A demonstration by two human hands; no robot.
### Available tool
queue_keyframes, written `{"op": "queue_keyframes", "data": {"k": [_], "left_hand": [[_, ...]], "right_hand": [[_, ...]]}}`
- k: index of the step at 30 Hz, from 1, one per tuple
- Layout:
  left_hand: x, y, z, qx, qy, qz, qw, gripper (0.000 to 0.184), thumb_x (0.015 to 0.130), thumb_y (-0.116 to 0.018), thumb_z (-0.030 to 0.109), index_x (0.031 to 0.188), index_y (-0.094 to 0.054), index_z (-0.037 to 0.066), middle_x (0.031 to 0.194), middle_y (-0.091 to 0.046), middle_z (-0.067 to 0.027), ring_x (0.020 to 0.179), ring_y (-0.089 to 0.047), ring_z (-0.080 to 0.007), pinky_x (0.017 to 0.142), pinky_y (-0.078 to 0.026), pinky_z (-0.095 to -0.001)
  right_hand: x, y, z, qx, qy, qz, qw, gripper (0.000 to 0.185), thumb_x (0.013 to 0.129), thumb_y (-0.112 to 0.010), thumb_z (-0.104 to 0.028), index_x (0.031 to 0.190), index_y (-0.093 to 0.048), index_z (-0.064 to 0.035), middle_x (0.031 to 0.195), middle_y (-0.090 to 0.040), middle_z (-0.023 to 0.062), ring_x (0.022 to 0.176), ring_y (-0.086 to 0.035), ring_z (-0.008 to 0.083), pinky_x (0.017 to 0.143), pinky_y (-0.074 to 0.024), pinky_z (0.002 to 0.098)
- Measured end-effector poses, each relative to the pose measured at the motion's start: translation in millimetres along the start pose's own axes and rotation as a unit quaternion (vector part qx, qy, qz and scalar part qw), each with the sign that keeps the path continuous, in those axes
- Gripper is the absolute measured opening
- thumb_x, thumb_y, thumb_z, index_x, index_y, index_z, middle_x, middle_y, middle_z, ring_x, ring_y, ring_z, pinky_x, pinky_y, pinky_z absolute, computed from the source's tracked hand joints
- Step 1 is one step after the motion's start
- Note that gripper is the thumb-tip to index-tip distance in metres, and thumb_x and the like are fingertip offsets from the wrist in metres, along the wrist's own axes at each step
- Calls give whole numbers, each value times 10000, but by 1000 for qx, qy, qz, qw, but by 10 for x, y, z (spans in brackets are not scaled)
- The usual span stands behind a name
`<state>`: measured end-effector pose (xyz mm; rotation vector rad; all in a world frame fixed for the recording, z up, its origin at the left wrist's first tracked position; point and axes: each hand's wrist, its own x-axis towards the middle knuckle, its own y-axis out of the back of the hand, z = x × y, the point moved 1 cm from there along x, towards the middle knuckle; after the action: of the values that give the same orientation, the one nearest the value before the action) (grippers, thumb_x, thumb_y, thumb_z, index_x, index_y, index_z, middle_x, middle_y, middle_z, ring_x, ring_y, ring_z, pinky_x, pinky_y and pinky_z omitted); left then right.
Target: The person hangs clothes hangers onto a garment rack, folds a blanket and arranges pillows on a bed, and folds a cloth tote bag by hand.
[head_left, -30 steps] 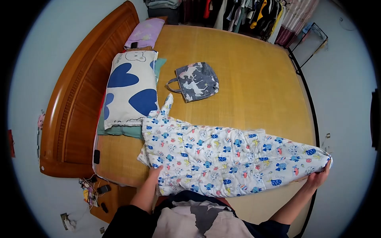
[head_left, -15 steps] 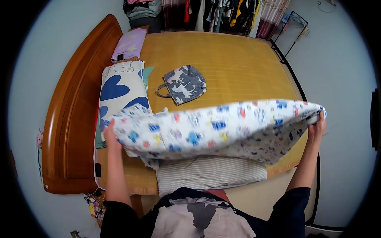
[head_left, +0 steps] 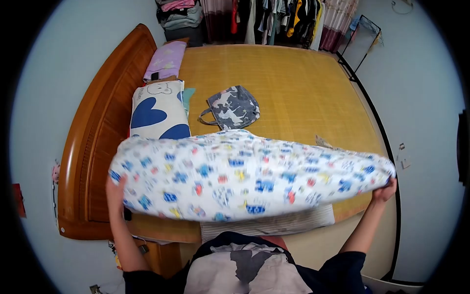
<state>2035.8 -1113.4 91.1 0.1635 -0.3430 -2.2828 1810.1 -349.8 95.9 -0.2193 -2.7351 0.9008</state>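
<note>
A white cloth (head_left: 235, 181) printed with blue, red and yellow figures stretches across the view above the near side of the bed, blurred in places by motion. My left hand (head_left: 116, 190) grips its left end, close to the headboard. At the opposite end, my right hand (head_left: 385, 190) is closed on the cloth's corner. Under the cloth's lower edge lies a striped folded fabric (head_left: 274, 223) on the bed's near edge, partly covered. Just beyond the cloth rests a grey bag (head_left: 235, 108) with white unicorn-like figures and a handle.
A wooden headboard (head_left: 98, 142) borders the bed's left side. Along it lie a white pillow (head_left: 159, 115) with blue hearts and a purple pillow (head_left: 166, 59). A tan mat (head_left: 293, 88) covers the bed. Hanging clothes (head_left: 284, 22) and a black rack (head_left: 362, 46) stand at the back.
The cloth has billowed and spread wider, its printed face now turned toward me. Both hands have moved lower, the left one further left. The view has shifted slightly.
</note>
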Motion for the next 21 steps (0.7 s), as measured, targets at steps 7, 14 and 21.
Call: {"op": "queue_keyframes", "data": {"k": [7,14,21], "left_hand": [[-859,-144,-1991,255,115,-116,953,447,696,-647,114,1087,-505,-47,973,-604,-183,895,-584,-286,785,-455,-352],[-1378,2,-3019,464,208,-211,835,544,583,-710,221,1029,-528,-31,962,-598,-223,919,-576,-350,794,-456,-384],[-1394,-259,-3011,464,223,-196,835,453,616,-683,205,997,-557,-6,889,-613,-208,843,-596,-344,755,-471,-377]], "right_hand": [[-1139,1366,736,-392,-162,275,863,272,689,-495,-176,877,-601,-10,825,-580,51,760,-542,172,695,-441,311],[-1792,1944,1252,-692,-357,153,608,343,679,-515,-104,970,-581,65,840,-632,134,749,-608,217,655,-477,327],[-1207,1719,1610,-711,-360,58,601,535,678,-629,-196,1153,-515,20,1083,-579,218,1026,-555,304,849,-432,363]]}}
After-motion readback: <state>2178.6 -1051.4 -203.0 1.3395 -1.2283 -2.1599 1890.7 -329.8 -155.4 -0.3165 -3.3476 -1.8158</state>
